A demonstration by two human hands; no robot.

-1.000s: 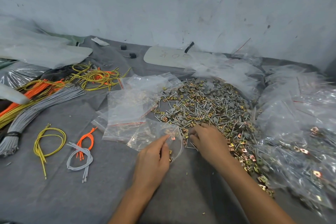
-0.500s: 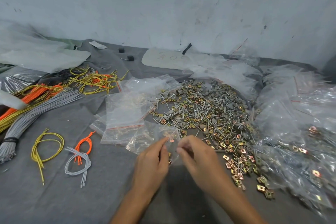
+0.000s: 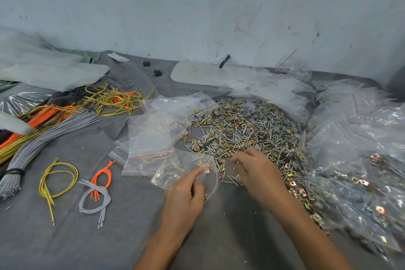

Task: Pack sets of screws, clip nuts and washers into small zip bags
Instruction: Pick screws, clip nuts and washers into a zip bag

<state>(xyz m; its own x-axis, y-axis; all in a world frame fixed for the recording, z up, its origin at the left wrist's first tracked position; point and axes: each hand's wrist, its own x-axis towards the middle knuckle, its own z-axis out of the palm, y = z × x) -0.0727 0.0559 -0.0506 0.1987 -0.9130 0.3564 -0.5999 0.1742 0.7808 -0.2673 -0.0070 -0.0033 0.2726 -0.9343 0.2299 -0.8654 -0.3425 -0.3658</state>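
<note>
Over the screws [image 3: 258, 131] again, right hand [image 3: 257, 171]

A pale blue-grey wall [image 3: 197, 6] is recorded behind the desk [image 3: 223, 239], its paint marked throughout with dark specks, scuffs and scratches. The desk is covered by a grey cloth [image 3: 54, 245] — creased and rumpled toward the far edge, where the wall is met. Even, diffuse light is noted, with soft shadows only. A darker patch is seen at the far right — detail cannot be made out.

1 head view, forward and down, close over table [image 3: 65, 237]
</note>
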